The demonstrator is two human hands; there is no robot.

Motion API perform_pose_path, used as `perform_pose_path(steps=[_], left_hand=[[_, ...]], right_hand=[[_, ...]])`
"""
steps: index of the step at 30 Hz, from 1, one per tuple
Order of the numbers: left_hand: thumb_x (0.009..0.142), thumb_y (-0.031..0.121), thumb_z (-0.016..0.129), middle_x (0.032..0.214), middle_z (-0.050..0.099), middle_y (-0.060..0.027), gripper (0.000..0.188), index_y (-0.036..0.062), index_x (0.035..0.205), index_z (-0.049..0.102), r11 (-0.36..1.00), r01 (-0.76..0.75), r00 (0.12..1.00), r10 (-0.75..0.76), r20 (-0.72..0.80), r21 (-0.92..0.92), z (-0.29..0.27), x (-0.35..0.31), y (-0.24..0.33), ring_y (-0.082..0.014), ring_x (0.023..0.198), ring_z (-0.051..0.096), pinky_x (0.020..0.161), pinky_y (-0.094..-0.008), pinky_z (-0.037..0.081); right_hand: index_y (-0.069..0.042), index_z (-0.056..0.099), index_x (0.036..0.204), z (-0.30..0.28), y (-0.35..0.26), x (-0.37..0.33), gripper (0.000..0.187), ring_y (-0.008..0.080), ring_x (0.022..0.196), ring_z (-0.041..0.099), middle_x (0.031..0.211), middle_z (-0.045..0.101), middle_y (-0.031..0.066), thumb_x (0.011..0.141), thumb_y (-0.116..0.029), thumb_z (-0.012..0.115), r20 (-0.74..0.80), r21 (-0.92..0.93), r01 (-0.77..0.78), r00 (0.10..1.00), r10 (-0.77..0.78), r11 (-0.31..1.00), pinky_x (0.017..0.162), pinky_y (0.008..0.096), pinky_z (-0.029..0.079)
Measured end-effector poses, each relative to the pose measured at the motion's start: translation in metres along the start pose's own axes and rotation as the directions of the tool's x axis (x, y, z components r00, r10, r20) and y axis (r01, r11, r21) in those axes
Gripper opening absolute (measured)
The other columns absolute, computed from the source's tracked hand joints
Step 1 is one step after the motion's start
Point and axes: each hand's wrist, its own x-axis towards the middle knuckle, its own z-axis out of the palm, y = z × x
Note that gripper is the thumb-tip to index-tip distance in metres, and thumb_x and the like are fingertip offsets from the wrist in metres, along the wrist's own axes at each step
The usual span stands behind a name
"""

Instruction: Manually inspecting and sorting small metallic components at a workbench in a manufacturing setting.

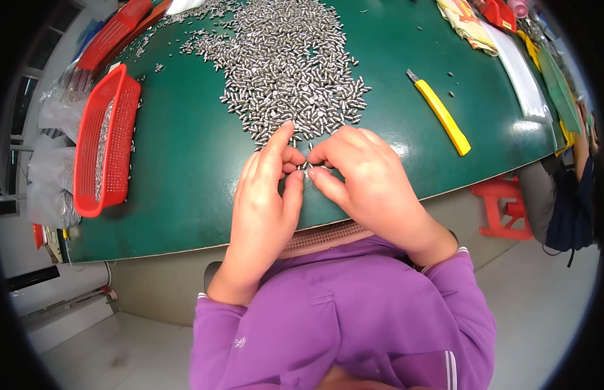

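A large heap of small, shiny metal pieces with pointed ends (289, 78) spreads over the green table (185, 162). At its near tip, close to the table's front edge, my two hands meet. My left hand (266, 182) has its index finger stretched toward the heap, while the thumb and curled fingers close around small metal pieces. My right hand (360, 169) pinches with thumb and index finger at the same spot. A few small metal pieces show between the fingertips; exactly which hand grips which is partly hidden.
A red plastic basket (87, 175) with metal pieces inside stands at the left, beside clear plastic bags (52, 162). A yellow utility knife (443, 116) lies to the right. Below the front edge sits a pinkish basket (328, 238). A red stool (500, 207) and another person's leg (536, 195) are at right.
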Motion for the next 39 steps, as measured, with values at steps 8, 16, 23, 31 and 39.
perform_pose_path(steps=[8, 16, 23, 31, 39], left_hand=[[0.089, -0.007, 0.064, 0.096, 0.070, -0.0112, 0.055, 0.0013, 0.142, 0.052, 0.996, 0.078, 0.997, -0.078, 0.009, -0.040, -0.0018, 0.0042, -0.0005, -0.0241, 0.087, 0.066, 0.077, -0.0378, 0.055], [0.087, -0.007, 0.067, 0.096, 0.070, -0.0094, 0.056, 0.0025, 0.140, 0.053, 0.995, 0.087, 0.996, -0.086, 0.021, -0.044, -0.0001, 0.0039, -0.0022, -0.0230, 0.087, 0.066, 0.078, -0.0369, 0.054], [0.085, -0.009, 0.067, 0.095, 0.066, -0.0075, 0.058, 0.0024, 0.140, 0.053, 0.997, 0.062, 0.997, -0.060, 0.053, -0.052, -0.0006, 0.0012, -0.0050, -0.0220, 0.090, 0.064, 0.080, -0.0363, 0.053], [0.084, -0.010, 0.067, 0.096, 0.065, -0.0099, 0.065, 0.0011, 0.146, 0.048, 0.996, 0.055, 0.998, -0.053, 0.034, -0.063, -0.0009, 0.0005, -0.0040, -0.0218, 0.089, 0.063, 0.080, -0.0362, 0.053], [0.084, -0.010, 0.068, 0.094, 0.065, -0.0097, 0.068, 0.0016, 0.147, 0.047, 0.999, 0.037, 0.999, -0.037, 0.034, -0.008, -0.0010, -0.0016, -0.0009, -0.0229, 0.086, 0.063, 0.079, -0.0376, 0.054]], right_hand=[[-0.003, 0.066, 0.088, 0.0023, 0.0030, 0.0027, 0.010, 0.0334, 0.086, 0.062, 0.086, 0.063, 0.0124, 0.085, -0.009, 0.072, -0.017, 0.020, -0.038, 0.999, 0.038, 0.999, 0.079, 0.0442, 0.051], [-0.003, 0.066, 0.086, 0.0053, 0.0038, 0.0021, 0.010, 0.0331, 0.086, 0.062, 0.085, 0.063, 0.0119, 0.085, -0.011, 0.072, -0.014, 0.023, -0.051, 0.999, 0.051, 0.998, 0.080, 0.0447, 0.051], [-0.003, 0.065, 0.086, 0.0051, 0.0035, -0.0006, 0.010, 0.0336, 0.086, 0.062, 0.086, 0.063, 0.0123, 0.081, -0.008, 0.072, -0.010, 0.051, -0.028, 1.000, 0.029, 0.998, 0.079, 0.0451, 0.051], [-0.003, 0.065, 0.086, 0.0067, 0.0054, -0.0017, 0.011, 0.0329, 0.085, 0.061, 0.087, 0.063, 0.0107, 0.079, -0.005, 0.073, -0.059, 0.100, 0.043, 0.998, -0.037, 0.994, 0.076, 0.0451, 0.051], [-0.004, 0.065, 0.087, 0.0083, 0.0052, -0.0030, 0.012, 0.0327, 0.085, 0.061, 0.088, 0.063, 0.0105, 0.079, -0.005, 0.074, -0.061, 0.084, 0.016, 0.998, -0.011, 0.996, 0.076, 0.0449, 0.050]])
